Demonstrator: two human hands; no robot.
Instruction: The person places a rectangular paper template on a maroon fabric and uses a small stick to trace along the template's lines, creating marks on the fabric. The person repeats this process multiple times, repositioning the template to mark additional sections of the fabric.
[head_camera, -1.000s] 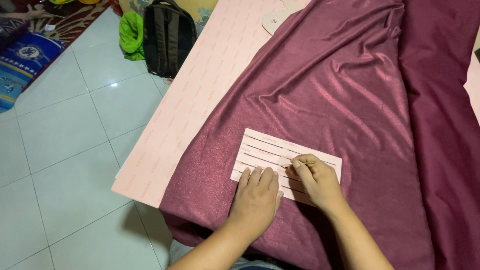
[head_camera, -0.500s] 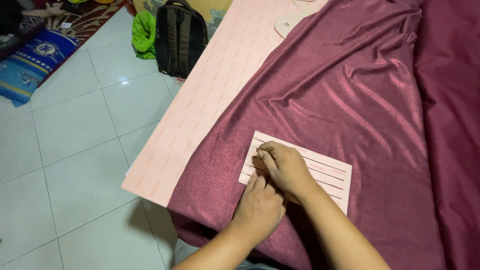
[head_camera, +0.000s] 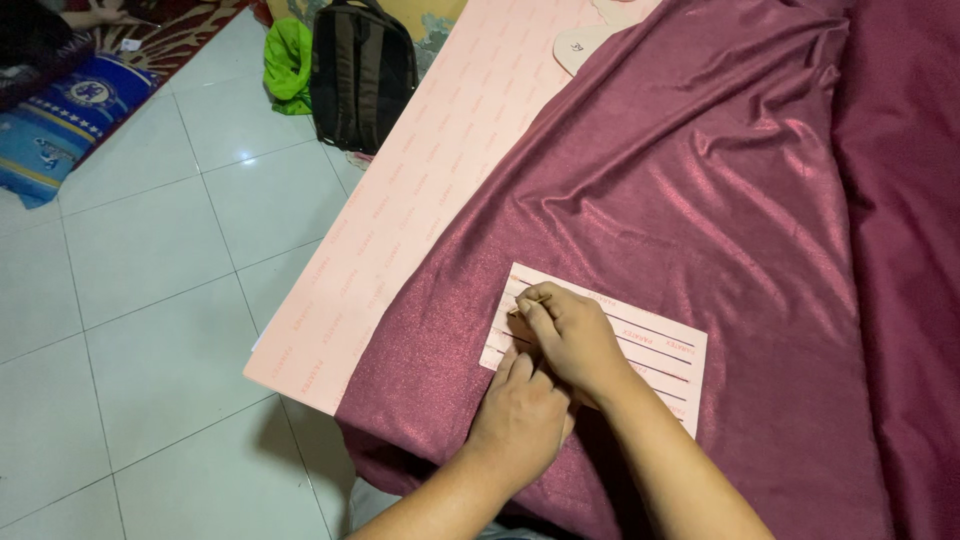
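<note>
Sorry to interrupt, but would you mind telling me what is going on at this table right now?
A person is working on a slotted pink card template that lies flat on maroon fabric spread over a pink-covered table. The left hand presses down at the template's near edge. The right hand pinches a small thin tool, too small to identify, at the template's left end. A black backpack stands on the tiled floor beyond the table.
</note>
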